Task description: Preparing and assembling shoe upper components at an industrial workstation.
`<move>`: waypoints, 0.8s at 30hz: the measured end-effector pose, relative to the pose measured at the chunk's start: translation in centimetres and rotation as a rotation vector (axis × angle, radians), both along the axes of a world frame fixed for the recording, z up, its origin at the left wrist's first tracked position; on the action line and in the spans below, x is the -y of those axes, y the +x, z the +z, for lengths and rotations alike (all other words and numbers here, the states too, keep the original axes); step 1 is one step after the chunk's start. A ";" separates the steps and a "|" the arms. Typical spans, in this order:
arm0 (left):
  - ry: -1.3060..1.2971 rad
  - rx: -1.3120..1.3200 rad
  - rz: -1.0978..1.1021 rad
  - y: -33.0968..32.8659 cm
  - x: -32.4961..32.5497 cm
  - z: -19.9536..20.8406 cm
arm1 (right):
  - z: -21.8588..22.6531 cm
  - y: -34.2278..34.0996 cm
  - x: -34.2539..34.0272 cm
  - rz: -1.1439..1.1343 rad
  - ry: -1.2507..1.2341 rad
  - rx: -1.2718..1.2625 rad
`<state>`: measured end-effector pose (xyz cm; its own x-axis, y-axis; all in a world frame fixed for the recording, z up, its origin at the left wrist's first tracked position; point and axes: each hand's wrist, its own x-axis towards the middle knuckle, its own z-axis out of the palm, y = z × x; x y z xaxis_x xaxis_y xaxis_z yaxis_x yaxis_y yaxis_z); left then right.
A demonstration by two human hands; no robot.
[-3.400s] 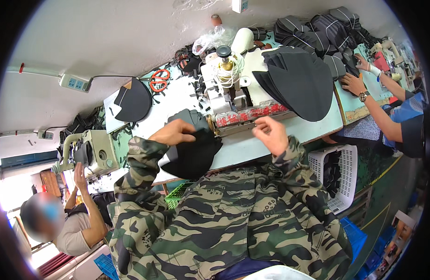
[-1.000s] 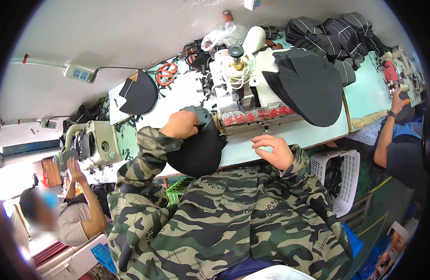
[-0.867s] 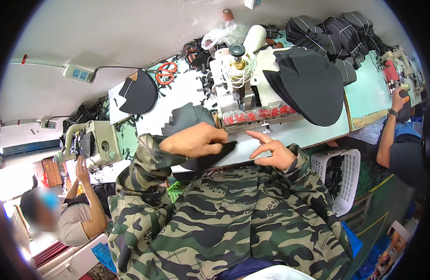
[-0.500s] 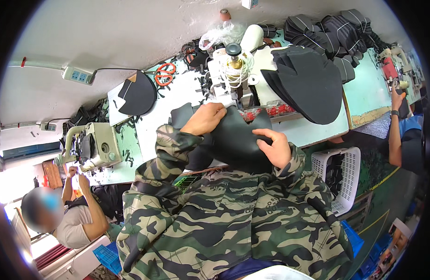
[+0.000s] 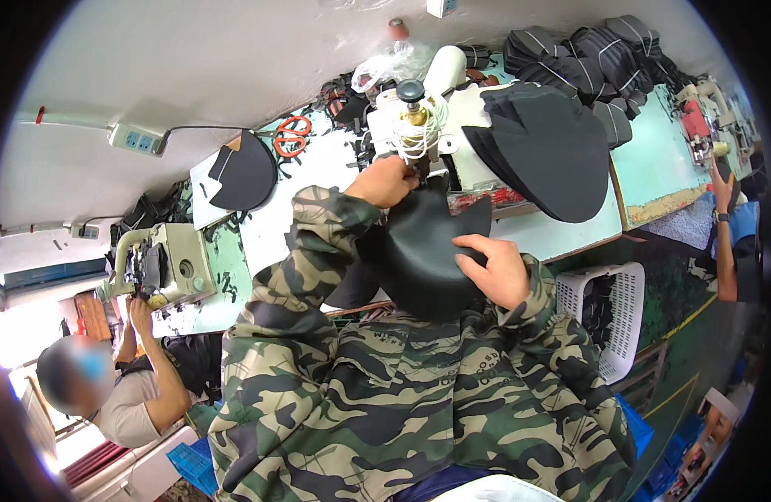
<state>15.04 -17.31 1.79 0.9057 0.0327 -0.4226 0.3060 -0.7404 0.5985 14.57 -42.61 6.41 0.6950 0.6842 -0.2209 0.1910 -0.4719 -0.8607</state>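
Observation:
A black leather-like piece point(image 5: 427, 243), smooth and notched on its far edge, lies between my hands and bends down toward my lap. My left hand point(image 5: 387, 181) is closed at its far left edge, close against the working head of a white machine point(image 5: 385, 125); the fingertips are partly hidden there. At the piece's right side my right hand point(image 5: 498, 272) grips it, with thumb and forefinger showing on top and the other fingers out of sight. A black knob point(image 5: 411, 90) tops the machine, above coiled white cord point(image 5: 421, 134).
Stacked black cut pieces point(image 5: 544, 151) lie on the machine's right side. Orange-handled scissors point(image 5: 292, 136) and another black piece point(image 5: 243, 174) are on the left. A white basket point(image 5: 628, 326) stands below the table at right. Co-workers sit at machines on both sides.
My left hand has moved away from me, in against the machine head. The black piece has turned and its notched edge sits differently; my right hand stays at its right side.

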 end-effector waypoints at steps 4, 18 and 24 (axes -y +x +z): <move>0.048 -0.013 -0.005 0.0 0.6 0.8 | -0.4 -1.7 1.7 -0.011 0.083 0.112; 0.623 -0.199 -0.018 -11.3 -10.6 -5.8 | 10.4 5.4 7.6 -0.534 0.090 0.922; 0.584 -0.127 0.041 -11.1 -10.4 -5.1 | -0.1 7.8 5.7 -0.149 -0.183 0.926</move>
<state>3.96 -6.89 -3.29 0.8427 0.3258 -0.4287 0.3833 -0.9221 0.0527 22.41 -48.34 6.31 0.7244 0.5843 0.3658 0.6867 -0.6582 -0.3086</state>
